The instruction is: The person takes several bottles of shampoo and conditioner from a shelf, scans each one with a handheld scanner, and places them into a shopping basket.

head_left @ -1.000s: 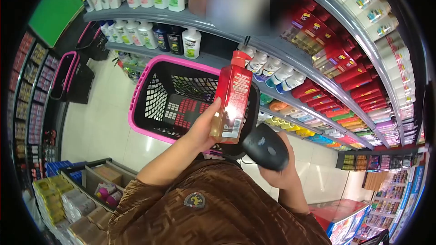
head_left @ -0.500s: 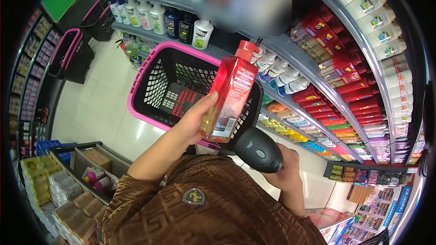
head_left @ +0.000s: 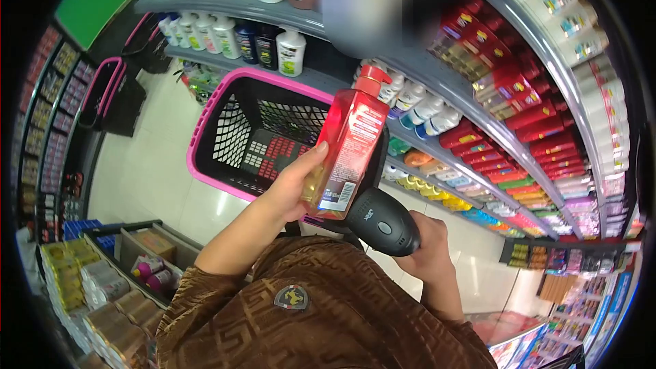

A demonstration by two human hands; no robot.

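Note:
My left hand is closed around a clear pump bottle with a red pump top and amber liquid low inside. The bottle leans to the right, its back label and barcode turned up toward me. In my right hand is a black barcode scanner, gripped by its handle, with its head beside the bottle's lower end near the barcode. Beyond both hands stands a black mesh shopping basket with a pink rim; the bottle hides part of its right side.
Shelves of bottles run along the far side and right. Two more pink-rimmed baskets stand at the left on the tiled floor. Stacked cans and an open bin are at the lower left.
The scanner head has shifted slightly left and up, closer to the bottle's barcode. The bottle stays in my left hand, nearly in place. My view has shifted a little.

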